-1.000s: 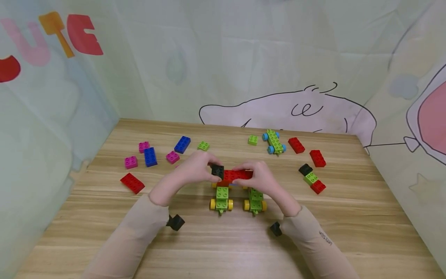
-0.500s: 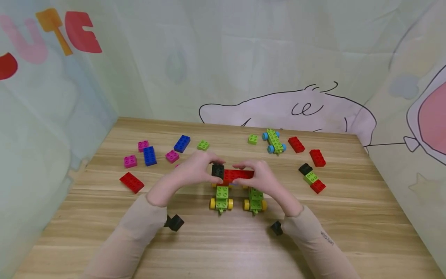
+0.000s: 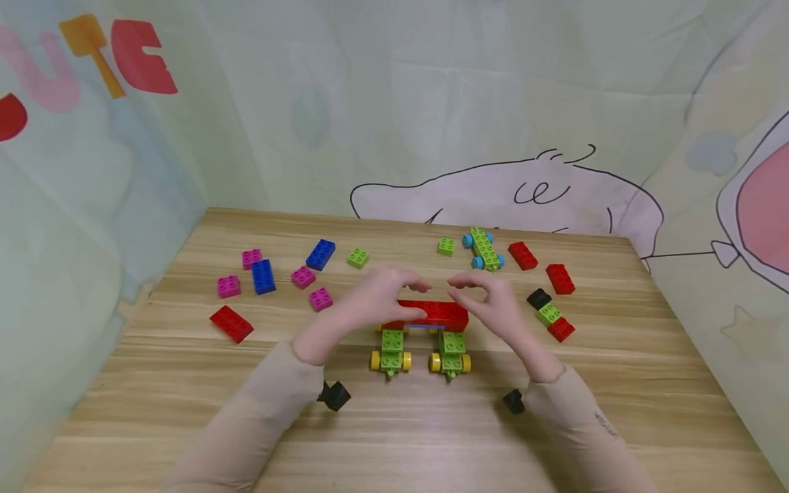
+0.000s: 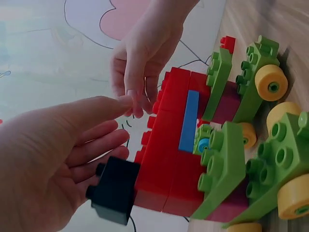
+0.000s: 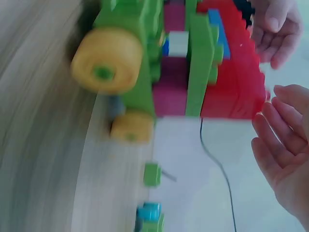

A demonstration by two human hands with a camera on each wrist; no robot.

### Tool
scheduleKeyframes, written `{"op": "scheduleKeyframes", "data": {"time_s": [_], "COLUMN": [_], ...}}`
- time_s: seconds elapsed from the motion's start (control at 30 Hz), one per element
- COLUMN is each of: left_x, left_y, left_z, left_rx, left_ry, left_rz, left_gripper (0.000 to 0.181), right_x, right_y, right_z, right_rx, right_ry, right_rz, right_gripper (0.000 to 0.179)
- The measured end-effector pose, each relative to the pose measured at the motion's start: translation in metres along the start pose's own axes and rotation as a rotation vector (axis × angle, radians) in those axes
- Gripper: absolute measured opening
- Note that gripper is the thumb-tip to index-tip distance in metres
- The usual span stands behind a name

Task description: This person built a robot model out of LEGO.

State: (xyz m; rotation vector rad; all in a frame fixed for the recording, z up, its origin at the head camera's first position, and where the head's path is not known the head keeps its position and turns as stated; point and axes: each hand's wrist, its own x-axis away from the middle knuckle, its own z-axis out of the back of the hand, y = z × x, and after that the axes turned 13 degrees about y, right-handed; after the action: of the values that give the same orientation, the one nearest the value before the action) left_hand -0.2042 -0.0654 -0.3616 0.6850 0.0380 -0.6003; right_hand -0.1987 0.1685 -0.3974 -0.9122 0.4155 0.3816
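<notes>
A built toy stands at the table's middle: joined red bricks [image 3: 440, 315] span two green wheeled bases, left base [image 3: 392, 352] and right base [image 3: 452, 352], with yellow wheels. A blue brick [image 4: 189, 121] shows under the red ones. In the left wrist view, a black brick [image 4: 113, 188] sits on the red bricks' end; in the head view my left hand hides it. My left hand [image 3: 382, 298] hovers over the left end, fingers loosely bent and gripping nothing. My right hand [image 3: 493, 305] is at the right end, fingers relaxed; the right wrist view shows fingertips near or touching the red edge.
Pink bricks [image 3: 303, 277], blue bricks [image 3: 263, 276] and a red brick [image 3: 231, 324] lie left. At the back are small green bricks [image 3: 357, 257] and a green base with blue wheels [image 3: 483, 248]. Red bricks [image 3: 560, 279] and a black-green-red row [image 3: 549, 315] lie right.
Both hands have shifted right. The right hand has let go of the red bricks, and the left has let go of the black brick. A pink brick is uncovered at left.
</notes>
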Motion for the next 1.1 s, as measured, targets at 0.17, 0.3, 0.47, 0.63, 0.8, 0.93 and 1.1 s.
{"op": "scheduleKeyframes", "data": {"time_s": [0.17, 0.3, 0.47, 0.63, 0.8, 0.93, 1.1], "left_x": [-0.006, -0.008, -0.010, -0.010, -0.009, -0.010, -0.011], "left_y": [0.004, 0.004, 0.003, 0.002, 0.001, 0.002, 0.003], "left_z": [-0.008, -0.011, -0.015, -0.019, -0.020, -0.020, -0.020], "left_rx": [-0.021, -0.010, 0.015, 0.003, -0.010, -0.017, -0.030], "left_ry": [-0.019, -0.032, -0.063, -0.071, -0.068, -0.071, -0.076], "left_rz": [-0.002, -0.010, -0.003, -0.002, 0.004, 0.013, 0.015], "left_gripper": [0.038, 0.037, 0.041, 0.040, 0.038, 0.037, 0.037], "right_x": [0.000, 0.001, -0.001, -0.002, -0.001, 0.000, 0.001], "right_y": [0.016, 0.032, 0.049, 0.067, 0.084, 0.093, 0.099], "right_z": [0.023, 0.044, 0.070, 0.089, 0.099, 0.103, 0.105], "right_rx": [0.087, 0.158, 0.210, 0.271, 0.307, 0.326, 0.355], "right_ry": [0.059, 0.138, 0.144, 0.095, 0.064, 0.033, -0.030], "right_rz": [-0.064, -0.045, -0.093, -0.170, -0.217, -0.247, -0.309], "right_gripper": [0.022, 0.019, 0.023, 0.030, 0.032, 0.033, 0.038]}}
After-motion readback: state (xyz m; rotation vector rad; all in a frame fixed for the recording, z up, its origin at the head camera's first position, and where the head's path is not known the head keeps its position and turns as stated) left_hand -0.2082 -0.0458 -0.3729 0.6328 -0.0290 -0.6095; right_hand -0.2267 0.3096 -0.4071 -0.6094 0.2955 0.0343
